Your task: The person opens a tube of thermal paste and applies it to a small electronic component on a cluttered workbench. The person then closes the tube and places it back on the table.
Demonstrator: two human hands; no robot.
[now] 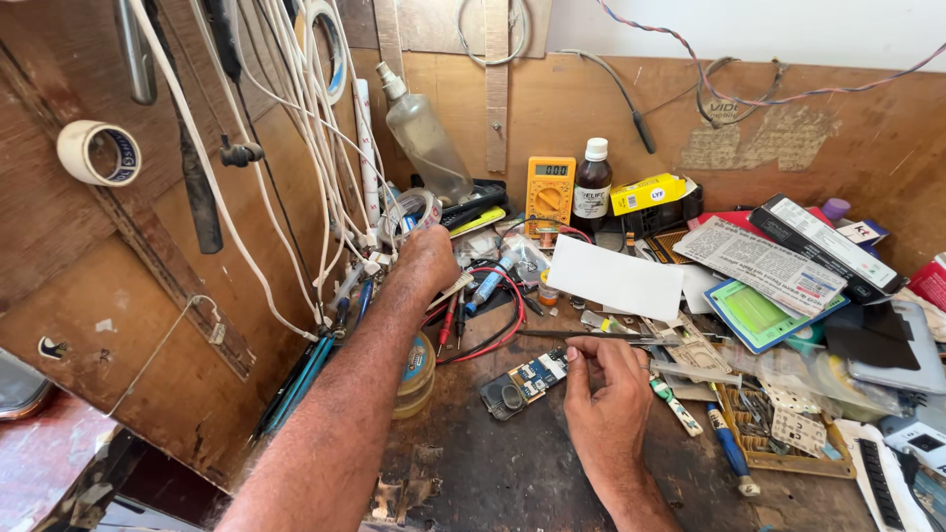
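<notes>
1. The work surface is a dark, scuffed wooden bench [512, 463], stained and chipped along its near edge, boxed in by brown plywood walls [177, 325] on the left and at the back.
2. A small blue circuit board [524, 380] lies near the middle of the bench, just left of the right hand.
3. The right hand [603, 394] rests on the bench with its fingers curled shut, thumb and forefinger pinched at the board's right edge; whether they grip something tiny there, I cannot tell.
4. The left hand [426, 258] reaches far forward into the clutter at the back left; its fingers are hidden behind the hand, so their state cannot be told.
5. Red and black probe leads [498, 330] loop across the bench between the two hands, running back towards a yellow multimeter [549, 192] propped against the rear wall.
6. Beside the meter stand a dark brown bottle with a white cap [592, 187] and a yellow box [645, 193].
7. A blank white card [616, 279] lies behind the right hand, with tweezers [591, 336] just in front of it.
8. White cables [296, 148] hang down the left wall, near a roll of tape [97, 153] on a peg.
9. A tilted clear plastic bottle [426, 138] leans in the corner.
</notes>
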